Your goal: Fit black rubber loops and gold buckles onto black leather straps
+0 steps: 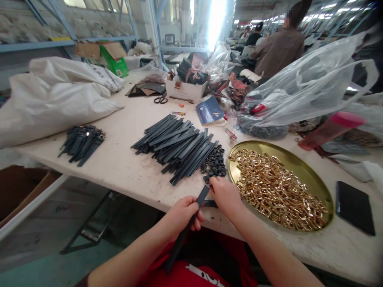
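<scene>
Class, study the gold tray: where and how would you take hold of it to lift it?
Probably hold the tray by its rim, one hand on the left side and one on the right, coming from the near side of the table. It is wide and shallow, and loose gold buckles are heaped in it, so lifting from one side could tip them out.

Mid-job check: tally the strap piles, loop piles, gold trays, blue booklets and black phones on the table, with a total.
Strap piles: 2
Loop piles: 1
Gold trays: 1
Blue booklets: 1
Black phones: 1
Total: 6
</scene>
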`<state>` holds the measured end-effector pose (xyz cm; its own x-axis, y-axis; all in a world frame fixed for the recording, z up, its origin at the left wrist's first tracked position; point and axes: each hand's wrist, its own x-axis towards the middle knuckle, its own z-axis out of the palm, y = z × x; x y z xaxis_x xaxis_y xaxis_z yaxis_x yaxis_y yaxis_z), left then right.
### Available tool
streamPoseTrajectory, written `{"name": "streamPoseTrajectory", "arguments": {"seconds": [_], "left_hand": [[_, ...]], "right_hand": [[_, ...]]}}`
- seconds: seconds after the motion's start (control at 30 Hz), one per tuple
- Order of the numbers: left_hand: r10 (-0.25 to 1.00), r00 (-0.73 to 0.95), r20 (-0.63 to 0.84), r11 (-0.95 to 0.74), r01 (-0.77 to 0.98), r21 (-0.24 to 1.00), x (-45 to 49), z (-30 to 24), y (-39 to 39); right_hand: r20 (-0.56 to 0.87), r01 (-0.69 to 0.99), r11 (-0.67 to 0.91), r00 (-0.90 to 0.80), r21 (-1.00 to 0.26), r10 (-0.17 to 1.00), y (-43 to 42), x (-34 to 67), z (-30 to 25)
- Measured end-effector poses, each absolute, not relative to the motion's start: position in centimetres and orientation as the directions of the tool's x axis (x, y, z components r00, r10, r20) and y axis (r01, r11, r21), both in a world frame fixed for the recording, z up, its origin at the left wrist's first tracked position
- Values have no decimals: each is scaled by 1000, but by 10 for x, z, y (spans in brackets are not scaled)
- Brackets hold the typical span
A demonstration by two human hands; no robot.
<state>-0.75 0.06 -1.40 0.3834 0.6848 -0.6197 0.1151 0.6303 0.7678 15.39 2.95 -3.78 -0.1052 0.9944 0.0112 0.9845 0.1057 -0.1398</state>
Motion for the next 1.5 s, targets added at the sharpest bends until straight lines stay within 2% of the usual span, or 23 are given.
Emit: {"name": "streamPoseTrajectory", "arguments": {"seconds": [0.07, 0.13, 0.17, 0.23, 0.3, 0.33, 0.4, 0.5, 0.6, 0.7, 0.8, 0.93, 1.0, 1.07, 1.13, 1.17, 1.2, 1.23, 1.3, 1.33, 1.37, 1.5], "left_hand": [[660, 392, -640, 659, 107, 745, -9, -14, 3], [642, 401, -654, 682, 93, 726, -10, -13, 6], [637, 403, -657, 689, 85, 720, -10, -14, 7], [626, 415, -660, 699, 77, 711, -9, -15, 9], [620, 440, -650, 684, 104, 722, -8, -19, 10], [625, 454, -635, 658, 132, 741, -6, -21, 10], [662, 464, -589, 562, 212, 799, -5, -24, 11], [747, 449, -491, 343, 373, 862, -4, -22, 13], [781, 471, -409, 134, 514, 847, -6, -10, 15], [789, 501, -355, 21, 555, 831, -6, 1, 13], [779, 508, -368, 48, 538, 842, -3, 7, 6], [691, 573, -440, 160, 472, 867, -2, 11, -9], [713, 574, -402, 137, 449, 883, -3, 11, -14], [778, 552, -299, 68, 399, 914, -3, 11, -16], [817, 534, -219, 22, 350, 936, -3, 11, -16], [827, 522, -208, 20, 343, 939, -3, 11, -16], [837, 502, -215, 31, 350, 936, -2, 12, -15], [847, 477, -236, 53, 365, 929, -2, 12, -14], [866, 419, -272, 102, 384, 918, 1, 9, -12], [876, 396, -277, 118, 379, 918, 2, 6, -12], [882, 380, -278, 130, 370, 920, 3, 1, -12], [905, 343, -253, 121, 362, 924, 0, -47, -8]], "right_hand": [[6, 984, 128, -128, -122, 992, 31, 152, -40], [20, 969, 133, -132, -209, 991, 30, 156, -42], [25, 946, 117, -115, -303, 993, 29, 159, -42], [-7, 802, 23, -34, -597, 999, 26, 165, -41], [-138, 476, -137, 35, -868, 990, 21, 168, -40], [-225, 289, -225, 34, -931, 974, 18, 168, -38], [-366, -2, -366, -29, -931, 930, 12, 166, -36], [-434, -168, -440, -74, -882, 898, 3, 162, -33], [-372, -98, -372, -24, -923, 928, -3, 161, -32], [-277, 27, -275, -53, -961, 960, -10, 161, -29], [-247, 48, -243, -116, -969, 962, -16, 163, -25], [-254, -10, -254, -48, -967, 966, -28, 163, -19], [-247, -72, -249, -34, -966, 968, -36, 158, -19], [-211, -113, -216, -53, -970, 976, -42, 154, -20], [-147, -39, -149, -53, -988, 988, -43, 159, -20], [-107, 82, -104, -34, -991, 994, -41, 166, -20], [-64, 258, -60, -7, -964, 998, -35, 175, -18], [-17, 479, -26, 24, -877, 1000, -28, 187, -17], [63, 863, -29, 70, -504, 996, -8, 212, -15], [42, 948, -46, 62, -314, 997, 3, 222, -14], [29, 968, -51, 60, -245, 998, 12, 230, -13], [-10, 991, -50, 49, -124, 999, 33, 236, -13]]}}
